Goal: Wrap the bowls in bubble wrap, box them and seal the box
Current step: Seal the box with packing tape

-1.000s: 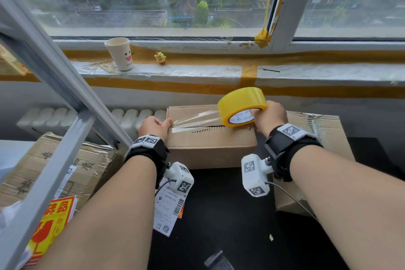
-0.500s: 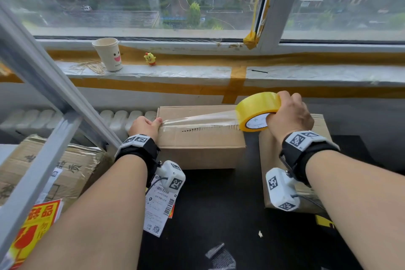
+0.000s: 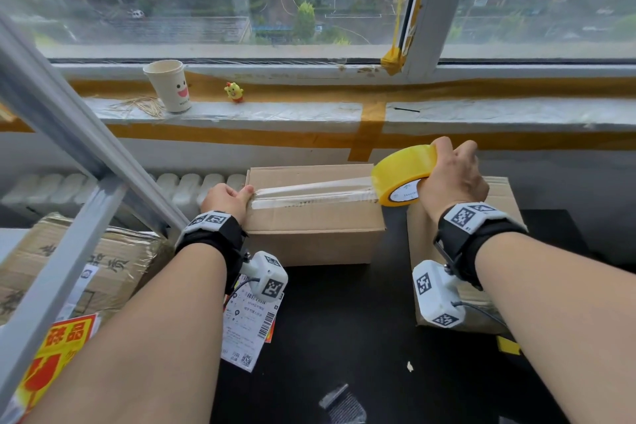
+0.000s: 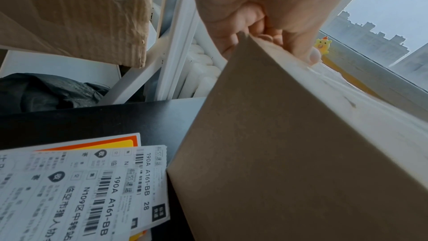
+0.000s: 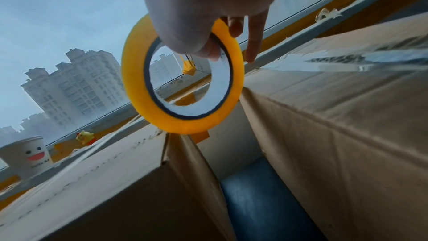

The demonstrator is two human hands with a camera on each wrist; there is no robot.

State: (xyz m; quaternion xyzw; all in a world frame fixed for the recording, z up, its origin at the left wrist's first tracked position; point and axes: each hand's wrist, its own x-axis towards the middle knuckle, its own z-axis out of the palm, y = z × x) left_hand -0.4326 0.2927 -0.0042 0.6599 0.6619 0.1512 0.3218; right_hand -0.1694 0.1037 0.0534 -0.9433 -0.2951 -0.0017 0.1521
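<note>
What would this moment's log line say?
stage: sealing | left hand: pins tape end on box | right hand: holds tape roll past box edge

Worktop point(image 3: 344, 337): black, below the window.
Boxes: 2 cardboard boxes, box point(image 3: 315, 234) at the back, second box point(image 3: 499, 193) just right of it.
Papers: shipping labels point(image 3: 249, 330) front left.
Scrap: white fleck point(image 3: 409, 366) near the front.
</note>
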